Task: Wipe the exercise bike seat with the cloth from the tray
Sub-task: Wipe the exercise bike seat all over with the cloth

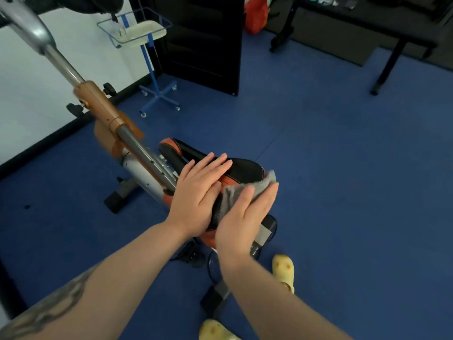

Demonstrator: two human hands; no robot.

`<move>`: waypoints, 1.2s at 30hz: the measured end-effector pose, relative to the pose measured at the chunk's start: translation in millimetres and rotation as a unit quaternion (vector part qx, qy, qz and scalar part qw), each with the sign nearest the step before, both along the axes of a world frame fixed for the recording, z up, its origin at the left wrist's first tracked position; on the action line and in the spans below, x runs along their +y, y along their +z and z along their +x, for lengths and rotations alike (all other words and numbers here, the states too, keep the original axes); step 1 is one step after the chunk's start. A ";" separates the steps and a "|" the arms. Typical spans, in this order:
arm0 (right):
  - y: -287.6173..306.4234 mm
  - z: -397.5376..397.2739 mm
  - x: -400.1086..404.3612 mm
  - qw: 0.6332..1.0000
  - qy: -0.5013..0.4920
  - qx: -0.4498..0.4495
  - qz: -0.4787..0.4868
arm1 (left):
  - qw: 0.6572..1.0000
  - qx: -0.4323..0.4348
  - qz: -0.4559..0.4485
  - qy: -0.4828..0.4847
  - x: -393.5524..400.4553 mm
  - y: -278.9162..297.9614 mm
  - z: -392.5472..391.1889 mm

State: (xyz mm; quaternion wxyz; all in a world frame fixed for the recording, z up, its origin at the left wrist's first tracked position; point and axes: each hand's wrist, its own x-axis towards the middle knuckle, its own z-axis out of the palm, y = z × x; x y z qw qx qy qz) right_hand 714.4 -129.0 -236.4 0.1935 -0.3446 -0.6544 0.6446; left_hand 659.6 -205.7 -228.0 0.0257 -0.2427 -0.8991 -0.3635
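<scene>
Both hands on seat (245,169): left hand (198,195) flat, steadying; right hand (245,217) presses grey cloth (235,195) with straight fingers. Wiping underway; front part apparently left.

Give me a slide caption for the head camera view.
The left hand rests flat on the exercise bike seat while the right hand presses a grey cloth against it.

The single head-worn camera looked forward and steeply down — close over the seat (235,168) at frame centre, forearms entering from the lower edge, blue floor (343,168) filling the right — its wide lens bending the edges.
</scene>
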 end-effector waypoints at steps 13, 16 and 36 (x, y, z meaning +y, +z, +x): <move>-5.6 -3.5 11.0 1.000 0.027 0.008 0.004 | 1.000 0.005 0.026 0.006 0.0 -3.4 -0.8; -0.1 -17.9 26.7 1.000 0.009 0.004 -0.029 | 1.000 0.007 0.027 0.009 0.1 -4.1 0.3; -0.6 -7.6 64.7 0.971 0.231 -0.024 0.054 | 0.999 -0.022 0.005 0.027 -1.2 3.7 6.2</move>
